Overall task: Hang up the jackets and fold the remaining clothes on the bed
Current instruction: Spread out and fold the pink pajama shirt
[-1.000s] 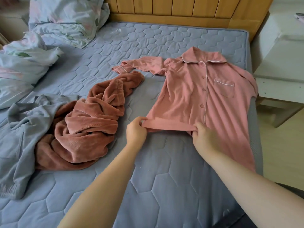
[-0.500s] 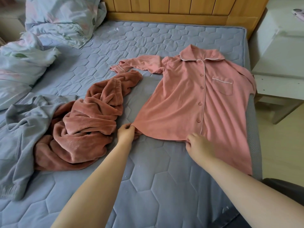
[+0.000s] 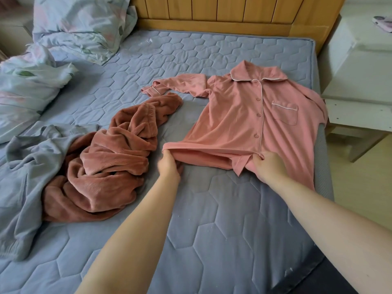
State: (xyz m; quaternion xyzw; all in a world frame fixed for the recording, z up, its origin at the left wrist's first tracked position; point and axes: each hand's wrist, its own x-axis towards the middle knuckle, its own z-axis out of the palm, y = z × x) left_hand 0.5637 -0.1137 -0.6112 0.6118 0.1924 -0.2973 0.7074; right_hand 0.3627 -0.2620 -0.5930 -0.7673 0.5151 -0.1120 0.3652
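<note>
A pink button-up pajama shirt [image 3: 237, 115] with white piping lies face up on the right half of the grey-blue quilted bed [image 3: 212, 209], collar toward the headboard. My left hand [image 3: 169, 164] pinches the hem's left corner and my right hand [image 3: 269, 164] grips the hem near the button placket. Between them the hem is lifted off the mattress. A crumpled rust-brown fleece garment [image 3: 110, 162] lies left of the shirt. A grey-blue garment [image 3: 27, 172] sprawls at the far left, partly under the fleece.
Bunched pale floral bedding [image 3: 70, 26] fills the back left corner. A wooden headboard [image 3: 233, 13] runs along the back. A white bedside table [image 3: 360, 81] stands to the right of the bed, with pale floor beside it.
Half a second ago both hands held the hem flat against the mattress; now they have raised it again. The shirt's body has stayed in place.
</note>
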